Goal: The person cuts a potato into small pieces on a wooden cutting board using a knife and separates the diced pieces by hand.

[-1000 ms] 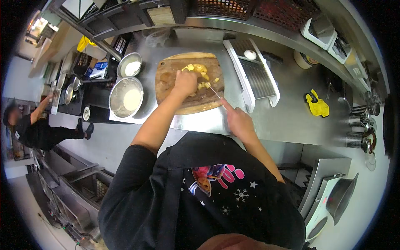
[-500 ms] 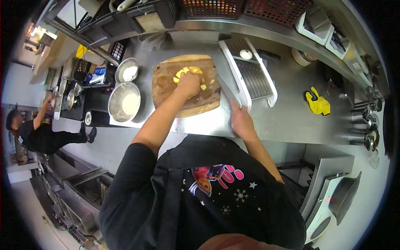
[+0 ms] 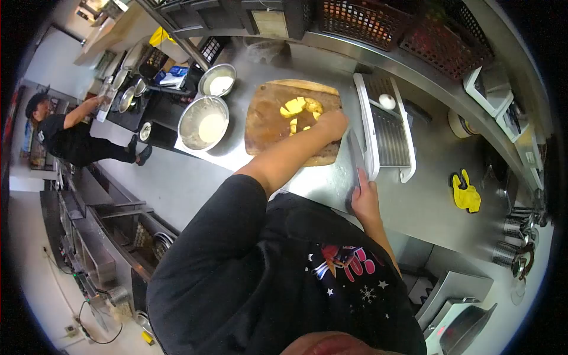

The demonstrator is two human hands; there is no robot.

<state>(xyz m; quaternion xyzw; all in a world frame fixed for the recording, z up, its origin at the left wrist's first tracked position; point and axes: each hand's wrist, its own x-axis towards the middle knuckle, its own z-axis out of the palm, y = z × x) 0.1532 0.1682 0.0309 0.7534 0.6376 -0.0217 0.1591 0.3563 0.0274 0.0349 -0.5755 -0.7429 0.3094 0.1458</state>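
Note:
My right hand [image 3: 365, 200] grips the handle of a knife [image 3: 355, 149], whose blade points away from me beside the board's right edge. My left hand [image 3: 333, 123] is at the right edge of the wooden cutting board [image 3: 263, 127], close to the blade. Its fingers are drawn together, and whatever may be in them is hidden. Yellow potato pieces [image 3: 294, 106] lie on the board, several of them cut into chunks. A larger potato piece with skin [image 3: 313, 106] rests at their right. Small bits lie near my left forearm.
Right of the knife stands a white-framed mandoline slicer [image 3: 370, 127] with a white knob. Two metal bowls [image 3: 203, 124] with pale contents sit left of the board. A yellow-and-black glove [image 3: 465, 192] lies farther right. Crates [image 3: 361, 22] line the shelf above. Another person [image 3: 71, 133] stands at far left.
My left hand has gone from the potato pieces to the board's right edge, uncovering the chunks. My right hand still holds the knife. The whole view has turned and shifted.

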